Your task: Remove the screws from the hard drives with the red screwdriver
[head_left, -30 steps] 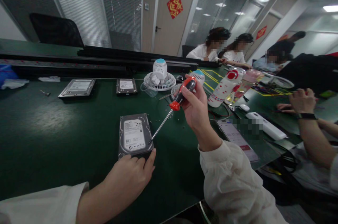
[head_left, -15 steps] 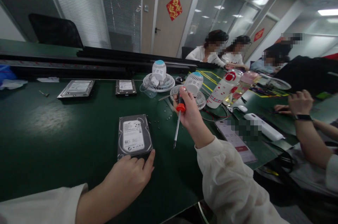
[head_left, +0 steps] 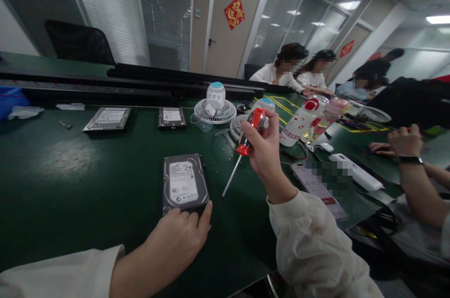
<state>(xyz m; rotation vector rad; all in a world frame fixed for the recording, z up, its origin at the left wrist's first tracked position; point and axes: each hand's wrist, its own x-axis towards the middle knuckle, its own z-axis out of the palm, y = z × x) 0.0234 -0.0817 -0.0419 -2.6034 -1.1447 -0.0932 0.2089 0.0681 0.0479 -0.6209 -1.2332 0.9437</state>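
Note:
A hard drive (head_left: 183, 181) with a white label lies flat on the green table. My left hand (head_left: 183, 230) grips its near edge, the index finger stretched to the near right corner and the other fingers bent; the thumb is hidden. Raised over the table to the right of the drive, my right hand (head_left: 265, 148) is closed round the red and black handle of a screwdriver (head_left: 232, 177). Its metal shaft slants down to the left, with the tip beside the drive and apart from it. Several tiny screws (head_left: 215, 165) are scattered beyond the tip.
Two more hard drives, a larger one (head_left: 108, 118) and a smaller one (head_left: 172, 116), lie farther back. White fans (head_left: 215, 103), a patterned bottle (head_left: 298, 122), a phone (head_left: 318, 190) and a white power strip (head_left: 356, 171) stand or lie around. A co-worker's arm (head_left: 409, 167) is at right.
The screwdriver has turned in my right hand: its handle end now leans right and its tip has swung left, nearer the drive. My left hand stays on the drive. The view has shifted slightly.

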